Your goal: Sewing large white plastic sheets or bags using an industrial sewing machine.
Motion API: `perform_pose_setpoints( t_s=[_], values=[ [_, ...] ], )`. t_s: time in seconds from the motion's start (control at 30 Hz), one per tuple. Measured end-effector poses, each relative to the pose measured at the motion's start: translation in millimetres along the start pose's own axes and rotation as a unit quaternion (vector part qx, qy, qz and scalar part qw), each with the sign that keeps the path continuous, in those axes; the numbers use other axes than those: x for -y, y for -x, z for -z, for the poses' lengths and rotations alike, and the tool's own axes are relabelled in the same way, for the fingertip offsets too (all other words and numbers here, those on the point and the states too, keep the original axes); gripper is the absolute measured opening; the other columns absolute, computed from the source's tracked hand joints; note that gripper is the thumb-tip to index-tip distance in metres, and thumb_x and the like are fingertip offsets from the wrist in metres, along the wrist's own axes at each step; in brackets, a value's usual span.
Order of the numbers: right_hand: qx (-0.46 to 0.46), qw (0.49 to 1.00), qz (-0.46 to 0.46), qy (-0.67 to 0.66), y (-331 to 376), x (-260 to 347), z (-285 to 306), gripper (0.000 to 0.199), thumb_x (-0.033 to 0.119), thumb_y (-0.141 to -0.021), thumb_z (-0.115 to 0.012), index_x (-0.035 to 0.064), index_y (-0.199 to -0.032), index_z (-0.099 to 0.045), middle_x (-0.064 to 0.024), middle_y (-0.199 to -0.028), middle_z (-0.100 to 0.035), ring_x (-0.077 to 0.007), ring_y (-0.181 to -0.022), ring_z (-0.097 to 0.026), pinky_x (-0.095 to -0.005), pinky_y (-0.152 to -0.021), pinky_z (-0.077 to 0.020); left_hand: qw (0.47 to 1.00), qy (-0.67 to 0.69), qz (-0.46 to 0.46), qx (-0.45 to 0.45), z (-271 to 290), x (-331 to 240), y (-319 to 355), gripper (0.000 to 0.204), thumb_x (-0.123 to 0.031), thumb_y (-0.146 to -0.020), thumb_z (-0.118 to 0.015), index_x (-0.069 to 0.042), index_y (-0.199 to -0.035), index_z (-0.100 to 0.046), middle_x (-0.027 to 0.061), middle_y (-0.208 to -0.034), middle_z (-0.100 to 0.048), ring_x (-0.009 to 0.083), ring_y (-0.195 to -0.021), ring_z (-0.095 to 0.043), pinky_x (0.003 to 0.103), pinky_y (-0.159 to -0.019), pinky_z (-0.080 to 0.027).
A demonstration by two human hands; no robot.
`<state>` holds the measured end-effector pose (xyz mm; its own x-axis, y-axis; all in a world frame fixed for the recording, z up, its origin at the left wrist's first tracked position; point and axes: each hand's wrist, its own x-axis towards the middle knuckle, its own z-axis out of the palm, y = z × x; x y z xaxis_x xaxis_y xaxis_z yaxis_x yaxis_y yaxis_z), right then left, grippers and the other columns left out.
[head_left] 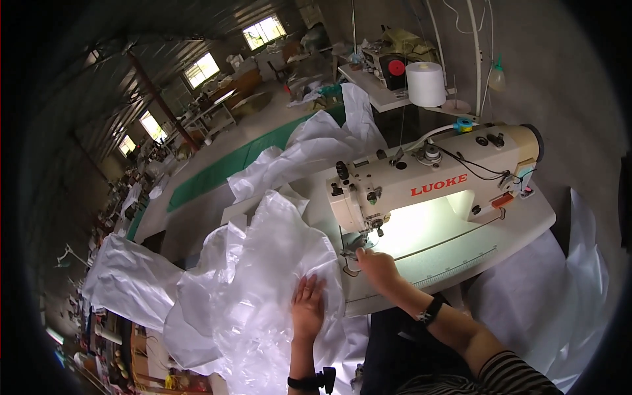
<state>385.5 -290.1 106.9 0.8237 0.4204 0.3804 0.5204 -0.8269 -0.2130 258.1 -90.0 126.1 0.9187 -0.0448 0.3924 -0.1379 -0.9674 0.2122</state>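
Sewing table (520,224): white top, right of centre in the frame, brightly lit under the machine arm, with a printed ruler strip (461,268) along its near edge. Directly on it: a cream industrial sewing machine (434,181), centre right; crumpled translucent white plastic sheeting (263,283) draped over the table's left end, spilling to lower left. A further heap of white fabric (316,148) lies behind, upper centre. White cloth (559,309) hangs at the lower right, beside the table.

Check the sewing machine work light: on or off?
On. The bed under the sewing machine arm glows bright white near the needle, brighter than the table around it, beside the right hand.
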Motion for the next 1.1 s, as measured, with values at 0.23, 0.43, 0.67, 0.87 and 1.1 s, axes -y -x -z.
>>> perform_pose_setpoints(
  t_s=[0.23, 0.43, 0.67, 0.87, 1.1],
  values=[
    [-0.012, 0.997, -0.081, 0.008, 35, -65, 14, 0.02, 0.029, -0.095, -0.059, 0.0097, -0.098, -0.058, -0.0049, -0.081, -0.065, -0.021, -0.071, -0.068, -0.0355, -0.057, -0.0534, 0.999, -0.001, 0.01, -0.034, 6, -13, 4, 0.037, -0.01, -0.087, -0.062, -0.014, -0.124, -0.064, 0.0096, -0.135, -0.057, 0.0352, -0.131, -0.048, 0.046, -0.107, -0.04],
    [-0.016, 0.986, 0.161, -0.05, 53, -23, 89, 0.069, 0.02, -0.074, -0.078, 0.0156, -0.137, -0.052, -0.0073, -0.139, -0.049, -0.0229, -0.115, -0.055, -0.0424, -0.096, -0.0449, 0.984, 0.128, 0.013, -0.121, 2, -3, 10, 0.012, -0.002, -0.082, -0.066, -0.006, -0.093, -0.063, 0.0094, -0.106, -0.066, 0.0312, -0.099, -0.063, 0.041, -0.085, -0.051],
    [0.09, 0.922, 0.365, -0.092, 3, 114, 74, 0.055, 0.012, -0.078, -0.067, 0.0124, -0.132, -0.057, -0.0144, -0.133, -0.058, -0.0284, -0.114, -0.06, -0.0389, -0.098, -0.0454, 0.948, 0.129, 0.099, -0.275, 61, -77, 79, 0.021, 0.0, -0.079, -0.068, -0.004, -0.098, -0.06, 0.014, -0.111, -0.065, 0.0359, -0.1, -0.062, 0.046, -0.084, -0.049],
    [0.228, 0.676, 0.053, -0.699, -31, 236, 86, 0.038, 0.008, -0.095, -0.059, 0.001, -0.132, -0.055, -0.0088, -0.123, -0.063, -0.0192, -0.113, -0.059, -0.0318, -0.099, -0.0458, 0.952, 0.282, 0.012, -0.117, -19, -98, 184, 0.032, 0.001, -0.08, -0.064, -0.006, -0.112, -0.062, 0.0128, -0.112, -0.067, 0.0317, -0.097, -0.067, 0.038, -0.082, -0.054],
    [0.24, 0.411, 0.109, -0.873, -59, 136, 118, 0.047, 0.039, -0.1, -0.053, 0.0062, -0.134, -0.052, -0.0082, -0.127, -0.059, -0.0226, -0.116, -0.058, -0.0396, -0.099, -0.05, 0.058, 0.858, 0.23, -0.455, -162, 118, 318, 0.07, -0.055, -0.094, -0.054, -0.016, -0.147, -0.03, 0.014, -0.156, -0.033, 0.0367, -0.14, -0.038, 0.065, -0.112, -0.029]
  ],
)
